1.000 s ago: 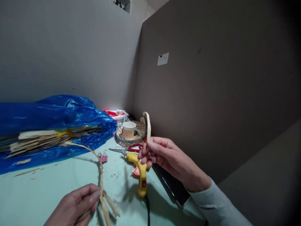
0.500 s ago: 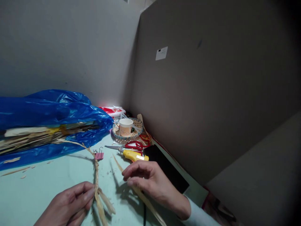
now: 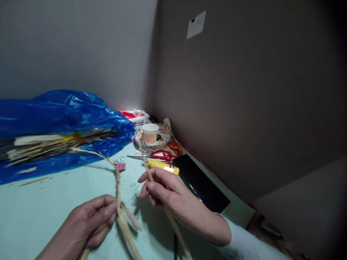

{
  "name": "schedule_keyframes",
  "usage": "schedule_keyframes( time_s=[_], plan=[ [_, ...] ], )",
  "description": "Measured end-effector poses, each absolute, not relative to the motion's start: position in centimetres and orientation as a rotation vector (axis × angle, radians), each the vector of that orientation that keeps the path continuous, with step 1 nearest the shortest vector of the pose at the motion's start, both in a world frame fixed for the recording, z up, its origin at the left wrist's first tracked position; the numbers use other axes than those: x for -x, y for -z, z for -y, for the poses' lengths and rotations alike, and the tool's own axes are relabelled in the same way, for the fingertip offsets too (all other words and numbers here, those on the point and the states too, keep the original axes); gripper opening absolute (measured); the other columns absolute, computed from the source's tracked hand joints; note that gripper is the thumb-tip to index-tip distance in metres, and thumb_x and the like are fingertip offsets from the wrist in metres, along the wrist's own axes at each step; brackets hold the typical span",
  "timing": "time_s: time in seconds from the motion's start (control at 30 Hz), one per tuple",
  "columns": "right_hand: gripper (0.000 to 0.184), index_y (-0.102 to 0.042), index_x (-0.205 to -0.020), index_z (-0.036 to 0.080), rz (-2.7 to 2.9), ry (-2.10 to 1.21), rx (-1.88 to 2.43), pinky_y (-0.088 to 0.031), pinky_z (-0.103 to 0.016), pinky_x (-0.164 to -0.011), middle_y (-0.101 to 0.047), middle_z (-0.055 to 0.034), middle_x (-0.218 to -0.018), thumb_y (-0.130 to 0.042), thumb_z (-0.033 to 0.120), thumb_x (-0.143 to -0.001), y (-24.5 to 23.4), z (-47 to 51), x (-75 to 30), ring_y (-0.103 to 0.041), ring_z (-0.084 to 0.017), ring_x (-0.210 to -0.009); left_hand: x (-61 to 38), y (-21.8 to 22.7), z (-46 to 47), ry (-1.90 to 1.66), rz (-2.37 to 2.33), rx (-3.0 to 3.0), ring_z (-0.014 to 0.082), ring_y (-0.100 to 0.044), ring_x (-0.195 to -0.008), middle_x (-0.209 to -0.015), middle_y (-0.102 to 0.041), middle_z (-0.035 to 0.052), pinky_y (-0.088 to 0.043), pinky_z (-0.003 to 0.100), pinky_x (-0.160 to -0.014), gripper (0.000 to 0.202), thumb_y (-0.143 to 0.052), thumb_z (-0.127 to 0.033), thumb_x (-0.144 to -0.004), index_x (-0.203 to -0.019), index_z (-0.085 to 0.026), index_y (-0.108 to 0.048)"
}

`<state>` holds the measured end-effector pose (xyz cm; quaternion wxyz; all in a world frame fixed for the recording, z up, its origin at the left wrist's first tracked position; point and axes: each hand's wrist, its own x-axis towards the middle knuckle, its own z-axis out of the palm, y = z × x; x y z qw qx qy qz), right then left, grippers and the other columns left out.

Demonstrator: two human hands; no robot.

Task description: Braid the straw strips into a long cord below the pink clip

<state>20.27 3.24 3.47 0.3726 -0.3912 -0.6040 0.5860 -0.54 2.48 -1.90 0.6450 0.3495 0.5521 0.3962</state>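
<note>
My left hand (image 3: 94, 220) pinches a braid of dry straw-coloured fibre (image 3: 118, 186) between thumb and fingers. A pink binder clip (image 3: 120, 166) grips the braid's upper end. Below my fingertips the braid splits into loose strands (image 3: 126, 231), some running down past the bottom edge. My right hand (image 3: 168, 191) is closed on a separate long fibre strip (image 3: 146, 164), thumb against fingers; the strip's tip points up and away, and its tail passes under the hand toward the bottom edge.
A blue plastic bag (image 3: 62, 115) holds a bundle of dry strips (image 3: 54, 144) at left. Beyond my right hand lie a yellow glue gun (image 3: 162, 167), red-handled scissors (image 3: 162, 155) and a black tablet-like slab (image 3: 200, 182). A woven basket (image 3: 165, 131) bears a paper cup (image 3: 150, 134).
My right hand now pinches the fibre strip, whose tip has swung more upright. My left hand keeps its hold on the braid. The whole view has shifted slightly.
</note>
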Motion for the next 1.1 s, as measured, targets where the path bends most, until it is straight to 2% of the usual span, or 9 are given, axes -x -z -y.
schedule_keyframes(
  time_s=[0.13, 0.27, 0.33, 0.47, 0.53, 0.6, 0.73, 0.9, 1.1],
  plan=[
    [0.034, -0.056, -0.079, 0.018, 1.855, -1.317, 1.117, -0.035, -0.024, -0.063, -0.051, 0.0024, -0.067, -0.035, 0.03, -0.103, -4.1, -3.6, -19.1, -0.045, -0.01, -0.063, 0.1, 0.5, -2.1, -0.86, -1.21, -0.785, 0.0018, -0.02, -0.04, -0.052, -0.046, -0.0067, -0.022, 0.017, -0.039, 0.031, -0.083, -0.04, -0.065, -0.062, -0.015, -0.065],
    [0.041, -0.049, -0.067, 0.018, 2.023, -1.269, 1.125, -0.036, -0.027, -0.068, -0.048, 0.0029, -0.062, -0.033, 0.029, -0.103, -3.2, -3.4, -17.9, -0.046, -0.011, -0.062, 0.2, 0.6, -2.0, -0.862, -1.188, -0.773, 0.003, -0.019, -0.043, -0.055, -0.047, -0.007, -0.022, 0.018, -0.04, 0.024, -0.082, -0.036, -0.068, -0.067, -0.017, -0.067],
    [0.041, -0.053, -0.071, 0.018, 1.979, -1.356, 1.142, -0.037, -0.027, -0.069, -0.051, 0.0027, -0.062, -0.03, 0.029, -0.103, -2.7, -3.4, -17.7, -0.048, -0.011, -0.061, 0.3, 0.7, -2.0, -0.847, -1.183, -0.776, 0.0034, -0.019, -0.043, -0.055, -0.047, -0.0071, -0.024, 0.018, -0.041, 0.023, -0.082, -0.035, -0.068, -0.068, -0.017, -0.068],
    [0.012, -0.052, -0.104, 0.023, 1.767, -1.434, 1.194, -0.038, -0.026, -0.071, -0.056, 0.0041, -0.072, -0.043, 0.029, -0.099, -2.9, -3.2, -17.9, -0.05, -0.012, -0.067, 0.2, 0.6, -1.9, -0.845, -1.225, -0.768, 0.0037, -0.02, -0.042, -0.054, -0.048, -0.0066, -0.03, 0.02, -0.043, 0.028, -0.08, -0.042, -0.068, -0.066, -0.017, -0.067],
    [0.014, -0.051, -0.099, 0.023, 1.743, -1.407, 1.24, -0.038, -0.026, -0.071, -0.053, 0.0033, -0.076, -0.044, 0.035, -0.099, -3.5, -3.0, -18.1, -0.047, -0.012, -0.07, 0.2, 0.5, -1.9, -0.852, -1.238, -0.764, 0.0039, -0.02, -0.042, -0.052, -0.046, -0.0077, -0.031, 0.02, -0.044, 0.03, -0.08, -0.044, -0.068, -0.065, -0.018, -0.066],
    [0.03, -0.05, -0.085, 0.021, 1.794, -1.391, 1.25, -0.037, -0.026, -0.069, -0.048, 0.0015, -0.077, -0.034, 0.041, -0.102, -4.0, -2.7, -18.5, -0.043, -0.013, -0.071, 0.1, 0.5, -1.9, -0.849, -1.235, -0.767, 0.004, -0.02, -0.041, -0.051, -0.044, -0.0083, -0.032, 0.021, -0.044, 0.03, -0.079, -0.044, -0.069, -0.063, -0.018, -0.065],
    [0.041, -0.047, -0.078, 0.02, 1.92, -1.451, 1.09, -0.038, -0.026, -0.066, -0.045, 0.0006, -0.073, -0.018, 0.033, -0.104, -3.7, -2.6, -19.2, -0.041, -0.013, -0.067, 0.0, 0.2, -1.8, -0.846, -1.235, -0.756, 0.0038, -0.023, -0.04, -0.053, -0.046, -0.0072, -0.032, 0.021, -0.045, 0.028, -0.078, -0.042, -0.07, -0.065, -0.018, -0.066],
    [0.04, -0.058, -0.075, 0.017, 1.828, -1.557, 0.906, -0.042, -0.026, -0.072, -0.055, -0.002, -0.075, -0.03, 0.028, -0.101, -2.8, -3.2, -18.6, -0.052, -0.014, -0.073, -0.2, -0.1, -1.8, -0.856, -1.241, -0.774, 0.0033, -0.024, -0.04, -0.056, -0.05, -0.006, -0.03, 0.02, -0.043, 0.024, -0.08, -0.037, -0.07, -0.066, -0.018, -0.066],
    [0.014, -0.071, -0.079, 0.016, 1.573, -1.498, 1.026, -0.04, -0.023, -0.069, -0.063, -0.0006, -0.077, -0.06, 0.017, -0.087, -2.3, -3.2, -17.7, -0.054, -0.011, -0.073, -0.1, 0.0, -2.0, -0.866, -1.246, -0.821, 0.0035, -0.026, -0.039, -0.053, -0.05, -0.0065, -0.025, 0.019, -0.041, 0.024, -0.079, -0.036, -0.069, -0.063, -0.018, -0.064]
  ],
)
